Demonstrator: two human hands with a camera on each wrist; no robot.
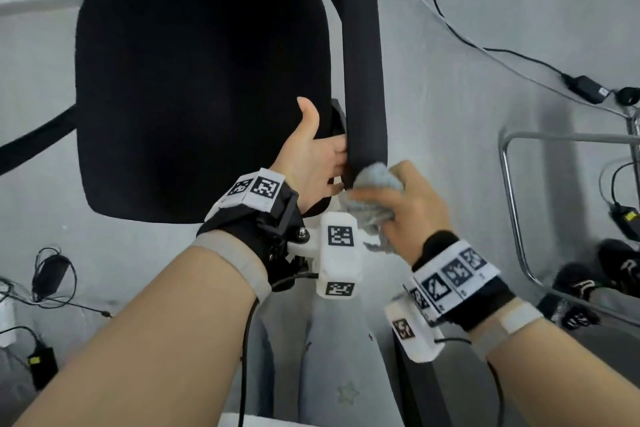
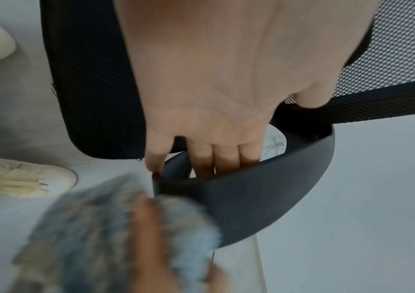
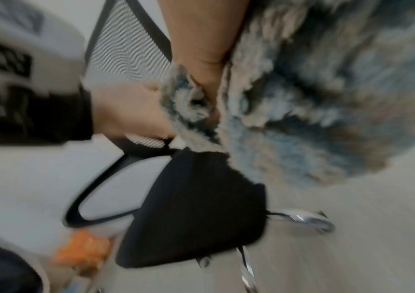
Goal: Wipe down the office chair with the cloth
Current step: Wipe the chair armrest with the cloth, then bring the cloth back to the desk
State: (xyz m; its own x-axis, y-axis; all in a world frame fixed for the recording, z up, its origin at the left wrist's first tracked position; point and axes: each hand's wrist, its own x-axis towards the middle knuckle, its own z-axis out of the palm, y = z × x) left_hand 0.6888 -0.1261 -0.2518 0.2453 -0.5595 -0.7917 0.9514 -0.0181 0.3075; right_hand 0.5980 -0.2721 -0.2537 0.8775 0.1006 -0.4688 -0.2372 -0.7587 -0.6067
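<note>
- office chair (image 1: 201, 87): black seat fills the middle of the head view, its right armrest (image 1: 365, 73) running along the seat's right edge; floor all around.
- left hand (image 1: 313, 152): just left of the armrest's near end, thumb up and apart, fingers (image 2: 222, 158) hooked behind the armrest's inner side; grip wrapped on the armrest, steadying it.
- cloth (image 1: 375, 196): fluffy blue-grey, bunched, touching the near tip of the armrest.
- right hand (image 1: 412, 215): just right of the armrest tip, grip curled tight round the cloth.
- Risk: both hands crowd the armrest tip, so the cloth likely rubs the left fingers instead of plastic and leaves a missed patch under them.
- Risk: the wad is bunched, little face in contact; a loose tail hangs below and may snag.
- Risk: the chair probably rolls or swivels if the left hold slackens.
- Risk: cables (image 1: 450, 28) and chargers on the floor right of the armrest; the chair could snag them.
</note>
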